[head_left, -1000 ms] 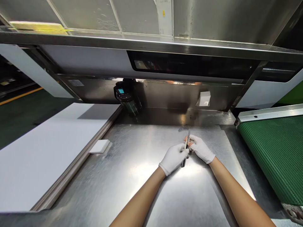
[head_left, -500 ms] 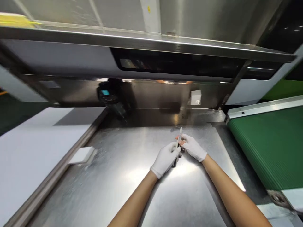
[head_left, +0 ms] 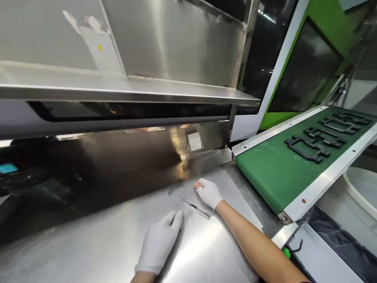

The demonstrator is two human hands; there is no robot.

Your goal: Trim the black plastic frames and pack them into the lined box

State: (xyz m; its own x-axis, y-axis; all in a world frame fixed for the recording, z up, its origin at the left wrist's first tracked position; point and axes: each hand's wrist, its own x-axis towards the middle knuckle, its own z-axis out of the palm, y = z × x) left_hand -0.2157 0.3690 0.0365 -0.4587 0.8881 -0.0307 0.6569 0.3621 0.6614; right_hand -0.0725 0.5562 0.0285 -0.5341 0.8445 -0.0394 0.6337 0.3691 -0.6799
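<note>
A slim metal utility knife point(head_left: 193, 207) lies flat on the steel table point(head_left: 97, 239), blade end pointing left. My right hand point(head_left: 207, 193), in a white glove, rests on the table just beyond the knife, fingers loosely curled and holding nothing. My left hand point(head_left: 160, 243), also gloved, lies palm down a short way in front and left of the knife, its fingertips close to it but apart from it.
A green conveyor belt point(head_left: 273, 173) slopes up at the right and carries black plastic frame parts point(head_left: 308, 148). A steel shelf point(head_left: 126, 92) overhangs the back of the table. A small white block point(head_left: 194, 140) sits against the back wall. A green machine stands behind the belt.
Both hands held the knife together a second ago. It now lies on the table and both hands are off it. The view has swung to the right toward the conveyor.
</note>
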